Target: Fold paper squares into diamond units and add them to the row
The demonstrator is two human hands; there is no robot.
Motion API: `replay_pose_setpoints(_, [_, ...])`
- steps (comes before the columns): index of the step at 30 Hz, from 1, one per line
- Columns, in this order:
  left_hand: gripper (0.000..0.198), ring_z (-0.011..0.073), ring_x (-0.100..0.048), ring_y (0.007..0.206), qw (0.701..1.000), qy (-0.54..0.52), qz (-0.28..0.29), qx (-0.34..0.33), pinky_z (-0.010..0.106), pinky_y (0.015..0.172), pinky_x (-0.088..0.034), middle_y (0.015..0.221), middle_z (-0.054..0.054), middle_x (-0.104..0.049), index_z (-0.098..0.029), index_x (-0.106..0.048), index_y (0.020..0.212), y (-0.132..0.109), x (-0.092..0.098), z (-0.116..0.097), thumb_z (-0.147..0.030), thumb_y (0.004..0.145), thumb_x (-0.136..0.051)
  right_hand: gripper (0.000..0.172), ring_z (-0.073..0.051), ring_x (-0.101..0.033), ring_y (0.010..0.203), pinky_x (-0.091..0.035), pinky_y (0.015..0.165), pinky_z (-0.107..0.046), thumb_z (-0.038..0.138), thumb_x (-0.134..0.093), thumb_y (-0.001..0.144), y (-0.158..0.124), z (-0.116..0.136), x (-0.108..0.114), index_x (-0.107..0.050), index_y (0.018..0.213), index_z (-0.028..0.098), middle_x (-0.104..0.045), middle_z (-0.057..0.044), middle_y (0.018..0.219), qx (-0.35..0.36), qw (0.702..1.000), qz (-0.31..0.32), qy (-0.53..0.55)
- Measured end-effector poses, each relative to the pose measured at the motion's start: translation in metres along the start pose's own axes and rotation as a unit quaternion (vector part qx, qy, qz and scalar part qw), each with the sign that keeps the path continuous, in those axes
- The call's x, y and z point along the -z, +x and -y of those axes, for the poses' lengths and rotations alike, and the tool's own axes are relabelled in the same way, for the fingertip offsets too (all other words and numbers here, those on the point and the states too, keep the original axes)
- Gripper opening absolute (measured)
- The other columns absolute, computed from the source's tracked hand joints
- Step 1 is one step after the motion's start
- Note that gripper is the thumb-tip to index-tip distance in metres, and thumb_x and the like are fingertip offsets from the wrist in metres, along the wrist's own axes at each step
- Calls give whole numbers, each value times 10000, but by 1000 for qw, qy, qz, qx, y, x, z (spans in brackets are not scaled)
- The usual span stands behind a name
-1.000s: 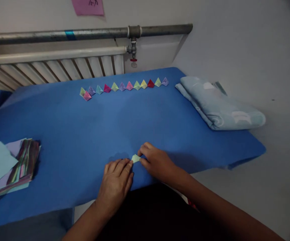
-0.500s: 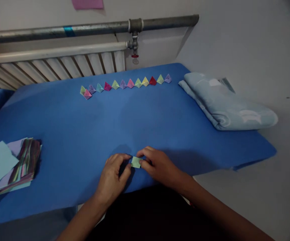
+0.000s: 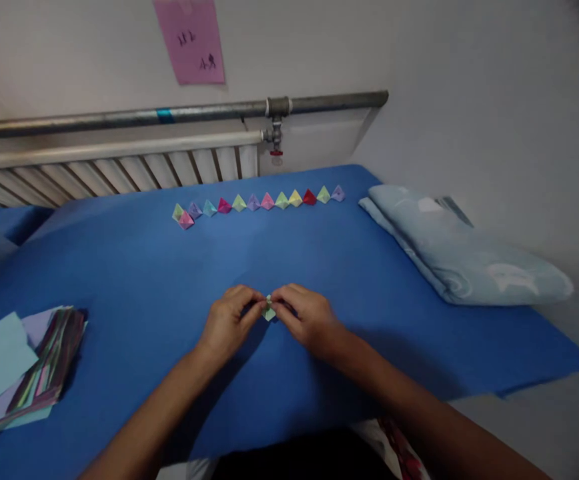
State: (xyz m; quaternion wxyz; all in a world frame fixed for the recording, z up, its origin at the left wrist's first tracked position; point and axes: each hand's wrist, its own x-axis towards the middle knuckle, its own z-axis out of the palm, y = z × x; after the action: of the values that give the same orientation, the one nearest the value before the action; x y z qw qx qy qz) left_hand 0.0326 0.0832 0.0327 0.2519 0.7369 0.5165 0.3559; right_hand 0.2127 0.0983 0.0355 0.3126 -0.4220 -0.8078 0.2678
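Note:
A small pale green folded paper piece (image 3: 269, 311) is pinched between both my hands just above the blue cloth (image 3: 134, 267). My left hand (image 3: 229, 323) grips its left side with curled fingers. My right hand (image 3: 304, 319) grips its right side, thumb and fingers closed. A row of several small folded paper pyramids (image 3: 259, 202) in pink, green, purple, yellow and red lies farther back on the cloth.
A stack of coloured paper sheets (image 3: 14, 367) lies at the left edge. A folded light blue blanket (image 3: 464, 257) rests at the right. A radiator (image 3: 109, 170) and metal pipe (image 3: 179, 113) run along the wall, with a pink note (image 3: 192, 40) above.
Both hands have come up off the cloth and moved farther onto the table with the green piece pinched between them. It was pressed flat before. The camera has tilted up.

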Motion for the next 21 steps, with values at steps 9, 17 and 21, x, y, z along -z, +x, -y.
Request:
replay_pose_setpoints(9, [153,127,-558,692,994,-79,14,74,250,664,-429,726,-6,-623,-188,-655,764,48,0,57,-304,806,-565,100,-112,-524,659,-387,632,-230,124,-543,842,56,-44,-20,-588,787,195,-573,17,727,17,1000,-3,7])
replay_pose_setpoints(17, [147,127,-562,694,994,-84,4,69,247,648,-427,747,-3,-637,-205,-654,774,43,0,56,-301,826,-556,102,-121,-529,680,-396,649,-244,127,-516,840,51,-48,-19,-577,794,195,-571,2,741,17,1000,-14,12])
replay_pose_setpoints(21, [125,141,-594,754,995,-72,10,65,269,690,-451,809,13,-660,-205,-634,787,42,3,54,-271,833,-539,127,-107,-509,651,-388,614,-227,81,-510,796,51,-45,-14,-549,759,196,-543,14,729,-11,1000,0,27])
